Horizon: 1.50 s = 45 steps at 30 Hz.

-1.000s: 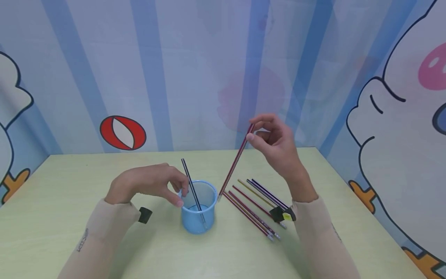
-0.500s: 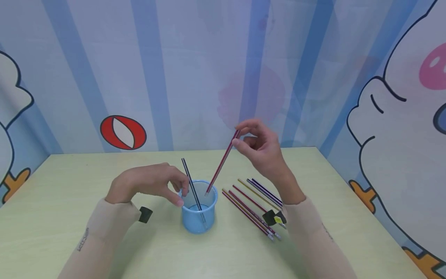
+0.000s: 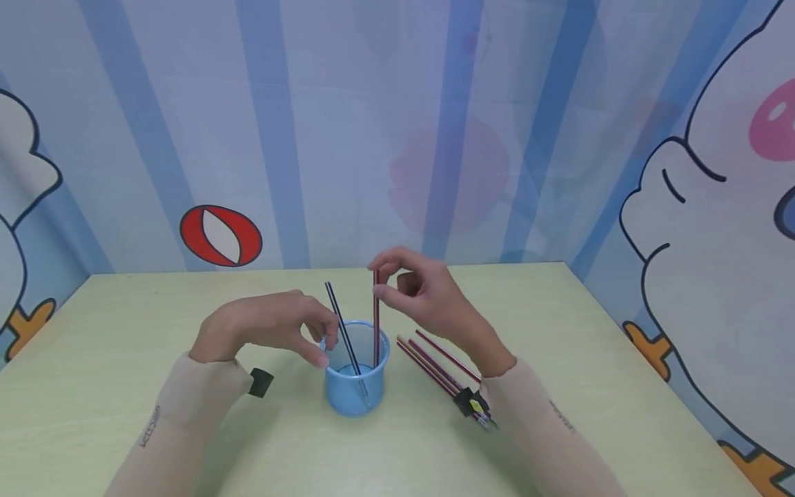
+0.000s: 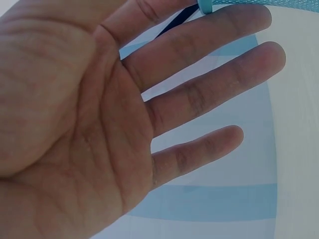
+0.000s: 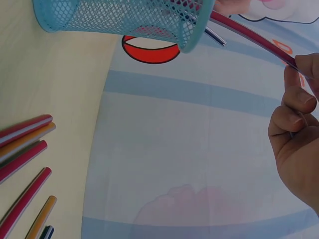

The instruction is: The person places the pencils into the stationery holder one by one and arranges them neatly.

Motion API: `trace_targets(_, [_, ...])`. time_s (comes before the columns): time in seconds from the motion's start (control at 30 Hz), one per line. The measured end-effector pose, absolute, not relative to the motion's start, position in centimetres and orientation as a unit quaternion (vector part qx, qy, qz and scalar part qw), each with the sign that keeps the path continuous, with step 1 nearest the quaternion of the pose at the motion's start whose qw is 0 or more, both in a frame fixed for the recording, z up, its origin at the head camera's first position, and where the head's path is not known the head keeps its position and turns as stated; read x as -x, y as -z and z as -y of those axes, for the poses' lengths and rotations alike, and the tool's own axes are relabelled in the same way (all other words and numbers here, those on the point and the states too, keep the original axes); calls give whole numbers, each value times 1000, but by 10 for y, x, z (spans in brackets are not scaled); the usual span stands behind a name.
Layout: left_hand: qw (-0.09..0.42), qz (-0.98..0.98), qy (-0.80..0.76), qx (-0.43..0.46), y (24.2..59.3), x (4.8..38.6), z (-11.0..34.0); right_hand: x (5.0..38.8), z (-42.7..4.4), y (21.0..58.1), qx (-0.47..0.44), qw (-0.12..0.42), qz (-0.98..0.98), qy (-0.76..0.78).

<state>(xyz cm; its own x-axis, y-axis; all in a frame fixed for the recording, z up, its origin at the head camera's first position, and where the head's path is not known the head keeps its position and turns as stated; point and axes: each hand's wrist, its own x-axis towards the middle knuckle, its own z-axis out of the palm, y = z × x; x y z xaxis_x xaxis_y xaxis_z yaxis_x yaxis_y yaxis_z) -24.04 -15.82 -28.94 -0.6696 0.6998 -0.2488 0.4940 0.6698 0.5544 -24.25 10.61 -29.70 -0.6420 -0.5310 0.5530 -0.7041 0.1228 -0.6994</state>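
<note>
A light blue mesh pen holder point(image 3: 354, 397) stands upright on the table, and a dark blue striped pencil point(image 3: 341, 317) leans inside it. My left hand point(image 3: 263, 324) pinches the holder's left rim between thumb and index finger; in the left wrist view its other fingers point(image 4: 214, 89) are extended and spread. Above the holder, my right hand point(image 3: 425, 293) pinches a dark red pencil point(image 3: 376, 321) near its top end. That pencil is nearly vertical, its lower part inside the holder. The right wrist view shows the red pencil point(image 5: 254, 40) entering the mesh opening.
Several pencils point(image 3: 435, 369), red and yellowish ones among them, lie on the table right of the holder, partly hidden by my right forearm. More pencil ends point(image 5: 30, 144) show in the right wrist view. A printed curtain point(image 3: 348, 138) rises behind the pale table point(image 3: 155, 310).
My right hand has moved left and down, bringing the red pencil from beside the holder into it and turning it from slanted to nearly upright. The left hand has stayed at the rim.
</note>
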Motion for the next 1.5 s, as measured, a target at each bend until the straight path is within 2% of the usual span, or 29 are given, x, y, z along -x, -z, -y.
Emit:
trace_targets(0.77, [220, -887, -223, -340, 289, 239, 159, 248, -89, 316, -420, -4, 811, -407])
trace_targets(1.5, [218, -880, -222, -359, 288, 239, 157, 253, -93, 322, -393, -60, 843, -362])
